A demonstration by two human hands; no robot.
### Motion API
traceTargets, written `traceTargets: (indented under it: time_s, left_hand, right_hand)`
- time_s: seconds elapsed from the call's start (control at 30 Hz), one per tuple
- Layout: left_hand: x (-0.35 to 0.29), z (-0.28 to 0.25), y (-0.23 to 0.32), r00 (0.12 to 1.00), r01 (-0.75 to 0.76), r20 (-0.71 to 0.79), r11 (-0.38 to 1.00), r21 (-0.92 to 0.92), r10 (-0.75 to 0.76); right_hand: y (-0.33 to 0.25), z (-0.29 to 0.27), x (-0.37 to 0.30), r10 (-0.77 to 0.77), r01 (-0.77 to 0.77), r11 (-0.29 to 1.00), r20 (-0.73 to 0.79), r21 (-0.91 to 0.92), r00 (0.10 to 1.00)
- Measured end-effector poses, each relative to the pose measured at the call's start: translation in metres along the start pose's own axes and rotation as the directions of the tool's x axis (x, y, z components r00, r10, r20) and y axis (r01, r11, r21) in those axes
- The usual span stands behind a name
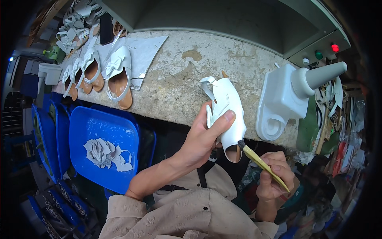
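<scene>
My left hand point(202, 137) is wrapped round a white sandal point(231, 95) with a strap and a folded bow-like piece, held over the bench's front edge. Its thumb presses on the white upper, and the open end tilts down towards me. In my right hand point(275, 175) is a slim brush point(262, 164) with a yellowish handle, pinched between thumb and fingers. The brush's dark bristles are at the rim of the sandal's lower opening and seem to touch it. To the right stands a white plastic pot point(278, 95) with a grey cone-shaped spout and a small round cup.
Several white bow sandals point(118, 75) stand at the bench's left, beside a dark phone point(106, 28). A blue bin point(79, 149) below holds white cut pieces point(102, 153). Behind the worn bench point(175, 79) is a grey metal cabinet point(207, 18) with red and green lights.
</scene>
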State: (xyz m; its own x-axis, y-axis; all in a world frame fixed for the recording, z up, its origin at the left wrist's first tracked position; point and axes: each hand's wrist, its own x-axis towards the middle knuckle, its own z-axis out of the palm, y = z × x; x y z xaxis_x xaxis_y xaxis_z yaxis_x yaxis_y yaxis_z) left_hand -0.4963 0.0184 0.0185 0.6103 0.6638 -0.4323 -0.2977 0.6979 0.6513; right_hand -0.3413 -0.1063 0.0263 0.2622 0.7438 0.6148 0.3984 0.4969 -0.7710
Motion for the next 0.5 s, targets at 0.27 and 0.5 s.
traceTargets:
  time_s: [0.27,0.5]
  left_hand:
    - [0.0,-0.001,0.007,1.0,0.022,-0.003,1.0,-0.008,-0.022]
    - [-0.001,0.001,0.013,1.0,0.014,0.006,1.0,0.017,-0.015]
  right_hand:
    - [-0.009,-0.024,0.005,-0.056,0.061,0.986,0.033,-0.155,0.998]
    - [-0.02,-0.017,0.049,0.112,0.109,0.868,0.405,-0.484,0.907]
